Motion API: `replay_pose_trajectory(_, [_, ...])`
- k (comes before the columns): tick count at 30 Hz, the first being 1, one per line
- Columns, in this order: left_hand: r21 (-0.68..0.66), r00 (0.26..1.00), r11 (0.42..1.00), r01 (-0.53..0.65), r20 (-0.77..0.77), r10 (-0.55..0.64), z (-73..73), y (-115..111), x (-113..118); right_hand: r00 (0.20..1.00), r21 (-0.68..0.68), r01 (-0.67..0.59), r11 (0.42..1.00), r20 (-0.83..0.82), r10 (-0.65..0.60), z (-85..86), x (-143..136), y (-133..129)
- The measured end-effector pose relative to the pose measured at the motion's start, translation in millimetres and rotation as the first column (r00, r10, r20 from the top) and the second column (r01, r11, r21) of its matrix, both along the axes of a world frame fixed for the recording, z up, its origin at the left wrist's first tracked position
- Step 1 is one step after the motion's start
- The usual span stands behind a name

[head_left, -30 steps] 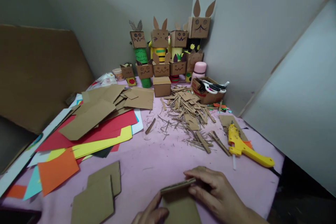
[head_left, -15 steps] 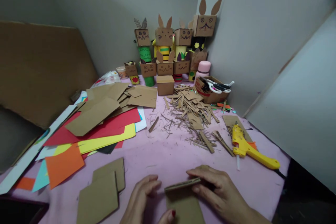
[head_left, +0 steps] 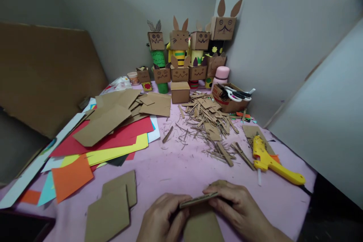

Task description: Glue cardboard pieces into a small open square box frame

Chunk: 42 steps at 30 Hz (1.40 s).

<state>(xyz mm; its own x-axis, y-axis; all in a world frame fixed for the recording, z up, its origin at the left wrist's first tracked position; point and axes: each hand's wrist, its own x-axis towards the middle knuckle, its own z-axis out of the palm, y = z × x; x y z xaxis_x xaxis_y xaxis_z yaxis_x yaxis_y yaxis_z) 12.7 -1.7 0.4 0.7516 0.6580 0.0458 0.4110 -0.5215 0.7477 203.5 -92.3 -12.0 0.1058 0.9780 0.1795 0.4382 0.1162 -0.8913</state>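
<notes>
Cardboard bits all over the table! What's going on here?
A person is holding a cardboard piece: the left hand and the right hand pinch opposite ends of its raised far edge. Two flat cardboard squares lie to the left, overlapping. The yellow glue gun rests at the right. Farther back, animal figures stand behind a heap of cardboard scraps.

I see bare desk [head_left: 170, 164] just beyond the hands [head_left: 242, 204], wide enough to pass over, between the cardboard squares [head_left: 109, 215] on the person's left and the glue gun [head_left: 263, 159] on the right. Farther back, cardboard scraps [head_left: 205, 111] clutter the way, cardboard figures [head_left: 179, 75] stand behind, and a wall [head_left: 283, 64] bounds the right.
</notes>
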Motion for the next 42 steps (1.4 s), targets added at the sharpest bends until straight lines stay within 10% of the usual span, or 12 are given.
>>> replay_pose_trajectory(42, [0.011,1.000,1.000,0.013,-0.005,-0.013,-0.2,-0.2,-2.0,0.998,0.010,0.022,1.000,0.053,-0.022,-3.3,1.5,-1.4])
